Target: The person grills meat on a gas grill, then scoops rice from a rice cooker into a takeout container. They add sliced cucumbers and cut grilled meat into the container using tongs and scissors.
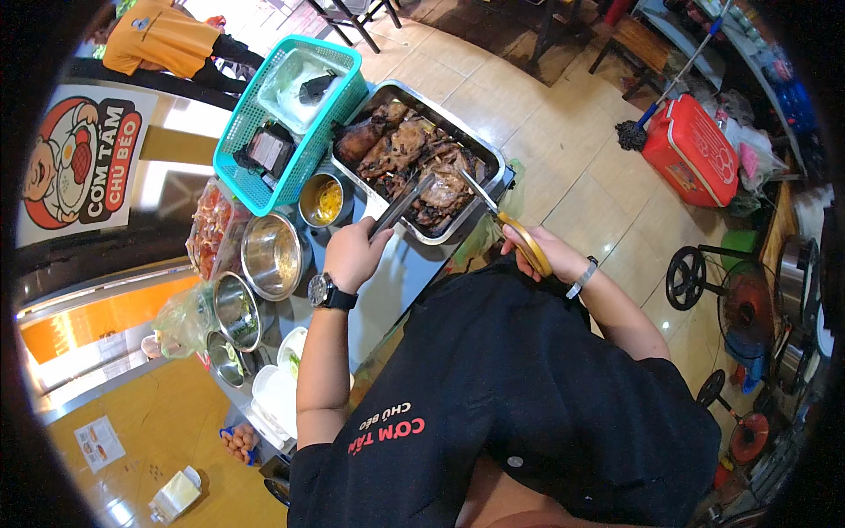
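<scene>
Dark grilled meat point(396, 148) fills much of a rectangular stainless steel tray point(472, 129) on the table in front of me. My left hand point(356, 254), with a black-strapped watch at the wrist, grips metal tongs point(404, 206) whose tips reach to a piece of meat point(443, 188). In my right hand point(548, 251) are scissors with yellow handles point(528, 241). Their blades point(478, 190) stand apart at the right side of that same piece. Whether the tongs pinch the meat or only rest against it, I cannot tell.
Left of the tray are a turquoise plastic basket point(228, 148), a metal cup of yellow shreds point(328, 201), several steel bowls point(270, 254) and white foam boxes point(274, 393). A person in an orange shirt point(162, 39) bends beyond. On the right stand a red cooler point(690, 155) and fans point(746, 303).
</scene>
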A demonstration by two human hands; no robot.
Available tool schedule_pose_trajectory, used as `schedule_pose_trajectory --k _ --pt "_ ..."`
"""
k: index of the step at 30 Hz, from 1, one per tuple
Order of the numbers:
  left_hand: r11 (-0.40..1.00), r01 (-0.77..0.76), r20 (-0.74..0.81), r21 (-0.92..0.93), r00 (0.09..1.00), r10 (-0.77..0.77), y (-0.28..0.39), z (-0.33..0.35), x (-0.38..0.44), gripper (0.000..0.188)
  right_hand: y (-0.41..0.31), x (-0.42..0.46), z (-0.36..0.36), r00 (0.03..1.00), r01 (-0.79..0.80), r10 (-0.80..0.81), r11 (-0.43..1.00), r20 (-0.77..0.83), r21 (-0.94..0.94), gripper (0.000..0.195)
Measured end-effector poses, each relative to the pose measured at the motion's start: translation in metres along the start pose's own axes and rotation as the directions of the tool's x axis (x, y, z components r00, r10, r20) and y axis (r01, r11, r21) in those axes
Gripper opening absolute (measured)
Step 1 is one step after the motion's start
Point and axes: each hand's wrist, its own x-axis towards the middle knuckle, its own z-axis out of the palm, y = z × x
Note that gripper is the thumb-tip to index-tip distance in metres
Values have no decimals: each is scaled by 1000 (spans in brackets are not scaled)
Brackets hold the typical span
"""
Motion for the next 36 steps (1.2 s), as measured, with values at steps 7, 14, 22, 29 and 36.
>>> schedule_pose_trajectory --k 7,14,22,29,36 --pt "1000 -2 -89 17 996 3 12 -15 -28 29 7 -1 -6 1000 -13 13 999 4 -37 62" --pt "994 21 -168 -110 985 -40 -2 -16 -43 29 15 9 -6 989 -88 83 996 125 28 68" --pt "995 77 -145 -56 986 -84 16 -27 -58 27 -4 17 -5 930 -126 96 990 356 64 80" --pt "978 112 44 -177 993 -106 33 0 -73 29 -5 16 -5 957 -153 148 988 249 2 74" --pt "440 395 325 -806 918 -228 -15 29 -91 34 0 13 -9 993 -76 79 997 90 -29 54"
